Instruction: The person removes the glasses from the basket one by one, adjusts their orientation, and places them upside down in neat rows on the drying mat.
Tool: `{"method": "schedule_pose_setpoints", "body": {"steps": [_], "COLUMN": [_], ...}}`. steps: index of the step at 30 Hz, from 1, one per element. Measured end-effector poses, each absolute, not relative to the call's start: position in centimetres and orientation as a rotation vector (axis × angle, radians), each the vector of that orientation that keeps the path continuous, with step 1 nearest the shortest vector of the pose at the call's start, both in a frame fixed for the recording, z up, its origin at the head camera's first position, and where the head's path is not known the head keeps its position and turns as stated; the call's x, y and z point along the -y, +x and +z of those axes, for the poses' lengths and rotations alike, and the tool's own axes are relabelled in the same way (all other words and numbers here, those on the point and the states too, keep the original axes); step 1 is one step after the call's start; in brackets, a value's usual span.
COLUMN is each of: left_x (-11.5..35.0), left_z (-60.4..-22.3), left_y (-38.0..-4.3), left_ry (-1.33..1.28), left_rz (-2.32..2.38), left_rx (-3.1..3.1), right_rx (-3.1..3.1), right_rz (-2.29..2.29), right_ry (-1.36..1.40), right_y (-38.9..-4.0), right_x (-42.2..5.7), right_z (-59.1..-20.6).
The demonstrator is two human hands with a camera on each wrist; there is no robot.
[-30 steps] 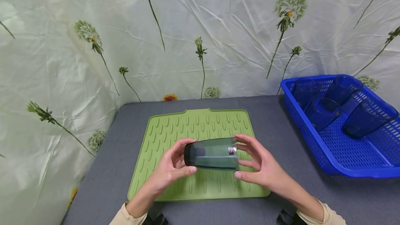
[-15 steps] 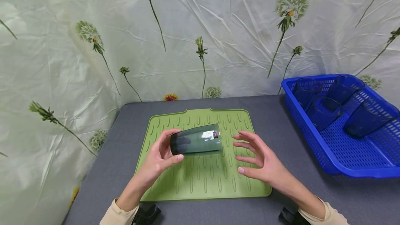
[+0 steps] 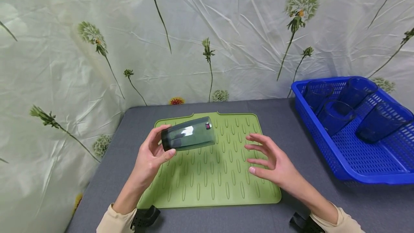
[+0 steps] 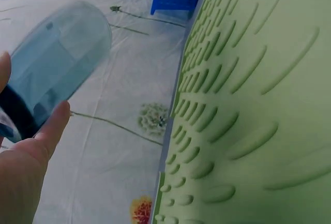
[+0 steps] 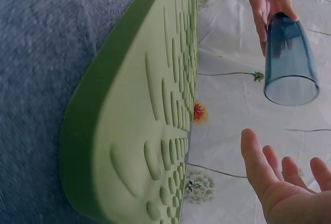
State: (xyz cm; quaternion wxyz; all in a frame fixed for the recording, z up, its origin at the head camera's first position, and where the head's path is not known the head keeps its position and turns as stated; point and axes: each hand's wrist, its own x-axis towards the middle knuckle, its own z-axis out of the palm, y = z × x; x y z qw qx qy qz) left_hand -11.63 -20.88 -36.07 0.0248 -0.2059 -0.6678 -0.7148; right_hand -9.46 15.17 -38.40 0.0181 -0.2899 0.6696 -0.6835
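Note:
My left hand (image 3: 148, 154) grips a dark tinted drinking glass (image 3: 191, 134) by its base, thumb on the near side and fingers behind. The glass lies on its side in the air over the green ribbed drying mat (image 3: 213, 186), its mouth toward the right and tipped slightly up. A small label sits near its rim. In the right wrist view, the open mouth of the glass (image 5: 289, 63) faces the right hand. My right hand (image 3: 271, 161), apart from the glass, holds nothing; its fingers are spread and gently bent above the mat's right side.
A blue perforated plastic basket (image 3: 323, 141) stands on the right with several similar glasses (image 3: 334, 118) in it. Grey cloth (image 3: 278, 118) covers the table, and a flower-print sheet (image 3: 181, 71) hangs behind it.
Both hands were at the glass; the right hand has let go of it. My left hand has carried the glass leftward and a little away, its mouth end tilting up.

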Motion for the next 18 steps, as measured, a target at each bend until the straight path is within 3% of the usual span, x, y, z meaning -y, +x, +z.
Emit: {"method": "schedule_pose_setpoints", "body": {"steps": [18], "left_x": [23.5], "left_z": [-35.4], "left_y": [-12.4], "left_ry": [-0.522], "left_rz": [-2.194], "left_rx": [1.95], "right_rx": [-2.18], "right_rz": [-2.046], "right_ry": [-0.841], "right_y": [-10.4], "right_x": [-16.9], "right_z": [-38.3]}}
